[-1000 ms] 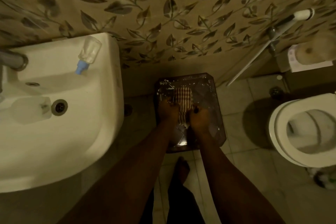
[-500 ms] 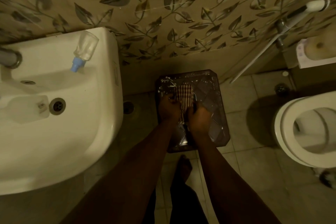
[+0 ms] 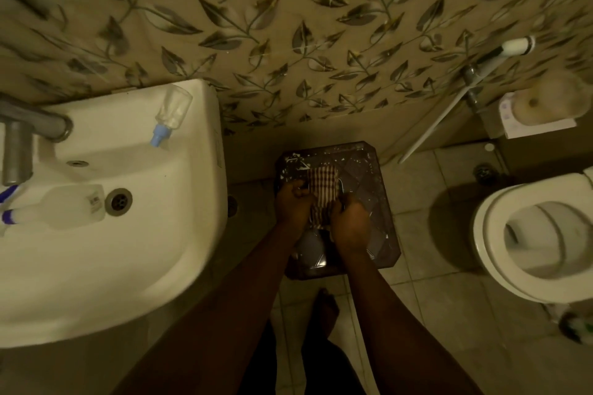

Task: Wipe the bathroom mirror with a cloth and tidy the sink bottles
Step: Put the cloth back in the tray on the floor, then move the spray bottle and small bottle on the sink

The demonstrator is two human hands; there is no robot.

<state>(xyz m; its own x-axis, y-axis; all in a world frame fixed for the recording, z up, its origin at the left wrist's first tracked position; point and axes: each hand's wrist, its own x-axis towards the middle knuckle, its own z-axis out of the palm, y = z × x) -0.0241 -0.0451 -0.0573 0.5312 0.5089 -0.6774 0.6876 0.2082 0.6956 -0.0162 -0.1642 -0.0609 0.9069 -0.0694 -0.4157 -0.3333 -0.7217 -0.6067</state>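
two hands are down at a dark stool in the middle of the frame, both closed on a striped cloth that lies on its top. the left hand pinches the cloth's left edge, the right hand bunches its lower right part. compared with a second ago, the hands and cloth are in almost the same spot; what has changed is the view, which has swung a little so that more of the sink shows at the left, including a tap and a second bottle. that suggests the cloth is only being gathered or folded, and the mirror wipe has not begun; no mirror is in view.

the cloth looks small, thin and limp, with dark and pale stripes, partly crumpled under the fingers. it should bunch easily in one grip.

one clear bottle with a blue cap lies tipped on the sink's back rim at the upper left. another clear bottle lies on its side in the basin, just beside the drain. both seem still to need standing up. a toilet sits at the right edge.
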